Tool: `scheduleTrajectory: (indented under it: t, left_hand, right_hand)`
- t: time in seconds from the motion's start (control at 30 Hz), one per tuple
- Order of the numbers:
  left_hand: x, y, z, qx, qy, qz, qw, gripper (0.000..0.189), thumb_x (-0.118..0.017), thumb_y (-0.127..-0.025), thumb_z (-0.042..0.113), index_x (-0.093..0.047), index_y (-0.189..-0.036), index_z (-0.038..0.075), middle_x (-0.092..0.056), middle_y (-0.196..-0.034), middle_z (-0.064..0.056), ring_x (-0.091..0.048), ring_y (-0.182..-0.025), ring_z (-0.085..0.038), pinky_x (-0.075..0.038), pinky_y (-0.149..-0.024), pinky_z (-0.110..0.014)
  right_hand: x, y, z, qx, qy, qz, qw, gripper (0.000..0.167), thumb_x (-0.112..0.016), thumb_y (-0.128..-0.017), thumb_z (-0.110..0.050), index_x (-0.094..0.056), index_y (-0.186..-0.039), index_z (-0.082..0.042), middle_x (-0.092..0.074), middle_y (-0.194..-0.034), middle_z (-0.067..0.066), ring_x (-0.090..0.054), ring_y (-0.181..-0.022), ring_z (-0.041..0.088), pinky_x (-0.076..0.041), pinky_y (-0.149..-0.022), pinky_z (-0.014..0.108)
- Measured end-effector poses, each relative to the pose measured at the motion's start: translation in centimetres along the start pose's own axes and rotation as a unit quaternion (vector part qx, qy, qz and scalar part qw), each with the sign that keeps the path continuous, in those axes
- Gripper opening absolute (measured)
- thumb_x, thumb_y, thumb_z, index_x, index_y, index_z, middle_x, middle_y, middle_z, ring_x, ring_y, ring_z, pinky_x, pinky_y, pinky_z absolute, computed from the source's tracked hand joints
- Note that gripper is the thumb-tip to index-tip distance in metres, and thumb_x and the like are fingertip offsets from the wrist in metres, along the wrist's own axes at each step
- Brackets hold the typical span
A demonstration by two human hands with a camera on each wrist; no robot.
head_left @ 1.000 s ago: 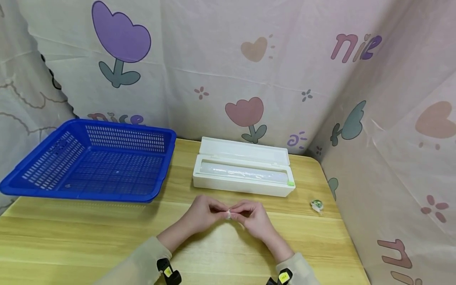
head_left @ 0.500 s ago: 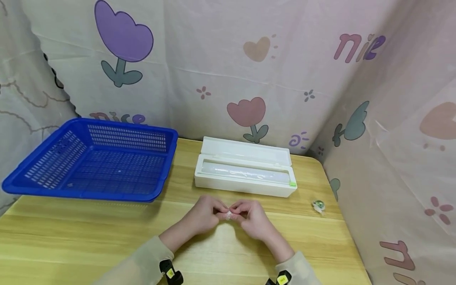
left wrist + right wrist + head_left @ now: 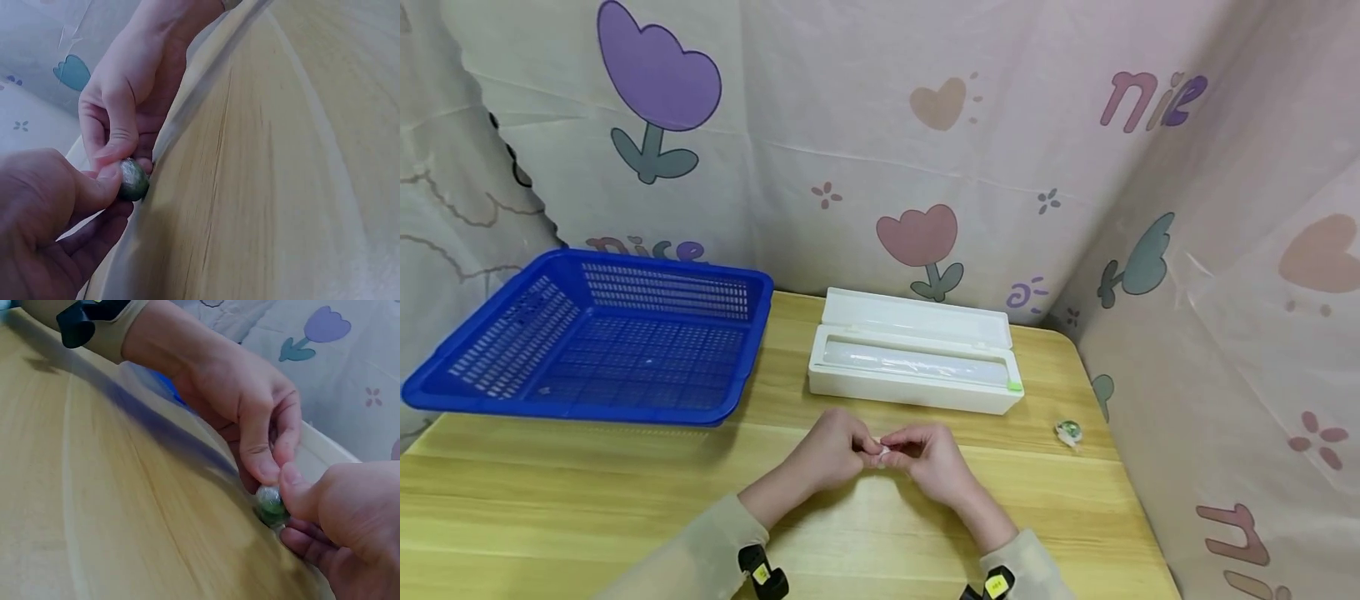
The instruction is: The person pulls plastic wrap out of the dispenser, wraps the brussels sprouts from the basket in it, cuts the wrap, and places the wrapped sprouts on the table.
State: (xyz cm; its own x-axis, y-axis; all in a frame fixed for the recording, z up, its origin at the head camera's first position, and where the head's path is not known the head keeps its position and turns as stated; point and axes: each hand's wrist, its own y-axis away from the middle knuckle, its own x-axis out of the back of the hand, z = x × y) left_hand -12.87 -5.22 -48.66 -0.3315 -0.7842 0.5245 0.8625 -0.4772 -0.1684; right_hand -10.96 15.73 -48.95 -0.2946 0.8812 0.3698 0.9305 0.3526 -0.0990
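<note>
Between the fingertips of both hands is a small round green thing (image 3: 133, 181), wrapped in clear plastic film. My left hand (image 3: 833, 452) pinches it from the left with thumb and fingers. From the other side my right hand (image 3: 934, 460) pinches the film and the thing's edge. In the right wrist view, the shiny film gathers over the top of the green thing (image 3: 272, 505) under both thumbs. The fingers hide much of it in the head view. A second green thing in crinkled clear film (image 3: 1068, 432) lies apart on the table at right.
Behind the hands stands a long white dispenser box (image 3: 917, 392), its lid (image 3: 917, 318) raised, with a roll of clear film (image 3: 913, 364) inside. A blue plastic basket (image 3: 587, 408) sits at the back left of the wooden table (image 3: 587, 508). Patterned cloth (image 3: 820, 125) hangs behind.
Both hands stay in about the same place. Their fingertips have shifted on the film, the left fingers curling slightly lower. The box, basket and second wrapped thing have not moved.
</note>
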Motion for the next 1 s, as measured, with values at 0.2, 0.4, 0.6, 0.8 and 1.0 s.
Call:
scheduleTrajectory:
  t: [0.2,0.4,0.6,0.8,1.0]
  left_hand:
    - [-0.1,0.1,-0.1,0.008,0.0,0.001,1.0,0.019,-0.088,-0.077,-0.005,-0.086,-0.082,0.013,-0.076,-0.077,0.011,-0.069,-0.078,-0.006,-0.058,-0.07,-0.026]
    - [-0.1,0.0,-0.5,0.058,0.052,-0.022,0.9967,0.014,-0.091,-0.082,0.004,-0.084,-0.092,0.01,-0.078,-0.085,0.005,-0.073,-0.082,-0.009,-0.06,-0.075,-0.027]
    - [-0.4,0.0,-0.7,0.043,0.022,-0.038,0.9981,0.014,-0.092,-0.083,0.013,-0.086,-0.095,0.012,-0.08,-0.09,0.004,-0.071,-0.087,-0.008,-0.059,-0.078,-0.029]
    - [-0.5,0.2,-0.5,0.022,-0.025,-0.017,0.9993,0.01,-0.095,-0.079,0.019,-0.086,-0.079,0.023,-0.075,-0.079,0.018,-0.065,-0.078,-0.002,-0.054,-0.071,-0.027]
    - [-0.7,0.3,-0.1,0.015,-0.047,0.011,0.9987,0.017,-0.095,-0.078,0.016,-0.082,-0.07,0.024,-0.07,-0.07,0.023,-0.061,-0.071,-0.001,-0.051,-0.067,-0.027]
  right_hand:
    - [-0.7,0.3,-0.4,0.015,0.019,0.013,0.9996,0.013,-0.082,-0.086,0.009,-0.083,-0.091,-0.003,-0.076,-0.092,0.004,-0.072,-0.091,0.022,-0.06,-0.082,0.031]
    - [-0.9,0.7,0.0,0.014,0.019,0.038,0.999,0.014,-0.08,-0.088,0.009,-0.082,-0.086,-0.005,-0.074,-0.09,0.005,-0.069,-0.089,0.021,-0.058,-0.081,0.029]
    - [-0.7,0.9,0.3,-0.002,-0.001,0.042,0.9991,0.014,-0.08,-0.088,0.009,-0.081,-0.084,-0.004,-0.075,-0.091,0.01,-0.07,-0.091,0.02,-0.057,-0.083,0.028]
    - [-0.8,0.8,0.2,-0.009,-0.017,0.043,0.9989,0.02,-0.08,-0.085,0.013,-0.076,-0.074,-0.004,-0.074,-0.086,0.006,-0.071,-0.087,0.021,-0.057,-0.079,0.027]
    - [-1.2,0.6,0.3,-0.018,-0.021,0.056,0.998,0.025,-0.077,-0.084,0.017,-0.07,-0.07,-0.003,-0.072,-0.08,0.006,-0.071,-0.085,0.024,-0.056,-0.077,0.026]
